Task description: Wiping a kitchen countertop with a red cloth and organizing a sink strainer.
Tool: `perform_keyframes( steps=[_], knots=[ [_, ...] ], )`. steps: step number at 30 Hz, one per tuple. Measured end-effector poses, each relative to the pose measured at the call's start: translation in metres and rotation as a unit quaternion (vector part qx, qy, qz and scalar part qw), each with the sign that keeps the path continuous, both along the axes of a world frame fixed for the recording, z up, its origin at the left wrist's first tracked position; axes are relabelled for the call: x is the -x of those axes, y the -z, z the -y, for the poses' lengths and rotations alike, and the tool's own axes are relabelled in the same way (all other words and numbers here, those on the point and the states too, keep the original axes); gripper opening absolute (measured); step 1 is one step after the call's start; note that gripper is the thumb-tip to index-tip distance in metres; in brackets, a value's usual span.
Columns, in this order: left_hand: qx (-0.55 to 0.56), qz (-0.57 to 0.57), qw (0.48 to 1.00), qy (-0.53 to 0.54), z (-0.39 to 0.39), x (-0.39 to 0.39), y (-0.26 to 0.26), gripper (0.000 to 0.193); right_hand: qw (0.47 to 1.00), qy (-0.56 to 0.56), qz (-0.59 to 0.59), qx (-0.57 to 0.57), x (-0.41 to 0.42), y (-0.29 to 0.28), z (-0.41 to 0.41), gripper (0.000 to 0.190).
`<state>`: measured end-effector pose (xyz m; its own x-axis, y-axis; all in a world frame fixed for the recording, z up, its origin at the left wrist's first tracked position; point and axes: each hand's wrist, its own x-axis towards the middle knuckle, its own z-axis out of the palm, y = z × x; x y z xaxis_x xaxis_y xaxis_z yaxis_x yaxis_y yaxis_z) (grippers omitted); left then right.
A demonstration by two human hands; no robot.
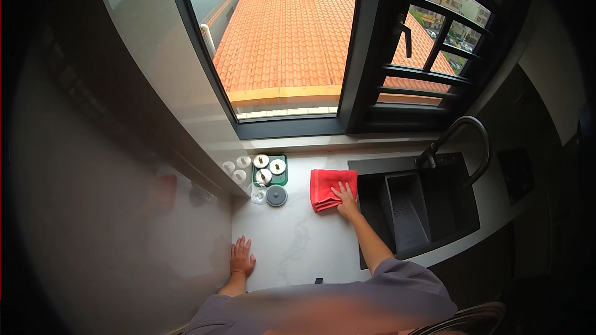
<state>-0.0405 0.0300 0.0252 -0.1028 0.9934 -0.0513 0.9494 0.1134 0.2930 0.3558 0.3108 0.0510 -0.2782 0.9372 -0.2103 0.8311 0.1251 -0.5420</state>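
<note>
A folded red cloth [326,187] lies on the white marbled countertop [298,237], its right edge beside the dark sink. My right hand [346,197] rests on the cloth's right part with the fingers spread; it does not grasp it. Over at the left, my left hand [242,257] lies palm down on the counter near the wall, fingers apart and nothing held. Several white-lidded jars stand on a green tray [282,179] at the back left. In front of them are a round grey lid [276,196] and a clear glass item [257,193].
The dark sink [465,223] with an inner grey basin insert [407,209] and a curved dark faucet [486,144] is on the right. A window frame [293,129] borders the counter's back, and a glossy wall [186,242] stands on the left. A small dark object [319,281] lies at the front edge.
</note>
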Motion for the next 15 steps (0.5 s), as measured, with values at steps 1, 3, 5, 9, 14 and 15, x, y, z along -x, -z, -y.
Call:
perform_keyframes(
  steps=[1, 3, 5, 9, 14, 15],
  knots=[
    [0.001, 0.0, 1.0, 0.0, 0.001, 0.001, 0.0, 0.069, 1.0, 0.0, 0.0, 0.001, 0.001, -0.001, -0.005, 0.083],
    [0.001, 0.0, 1.0, -0.002, 0.002, 0.001, 0.0, 0.069, 1.0, -0.013, -0.015, 0.018, 0.003, -0.003, -0.009, 0.084],
    [0.003, -0.003, 1.0, -0.001, 0.004, 0.002, -0.001, 0.069, 1.0, -0.016, -0.006, 0.021, 0.001, -0.003, 0.006, 0.085],
    [0.008, 0.007, 1.0, -0.002, 0.003, 0.0, -0.001, 0.068, 0.999, -0.014, 0.001, -0.032, -0.011, 0.015, 0.077, 0.087],
    [0.007, 0.0, 1.0, -0.004, 0.002, 0.001, 0.0, 0.068, 1.0, -0.008, 0.026, -0.009, -0.025, 0.005, 0.185, 0.089],
    [0.006, -0.006, 1.0, -0.004, 0.001, 0.002, -0.002, 0.068, 1.0, -0.007, 0.024, 0.004, -0.026, 0.004, 0.195, 0.09]
  ],
)
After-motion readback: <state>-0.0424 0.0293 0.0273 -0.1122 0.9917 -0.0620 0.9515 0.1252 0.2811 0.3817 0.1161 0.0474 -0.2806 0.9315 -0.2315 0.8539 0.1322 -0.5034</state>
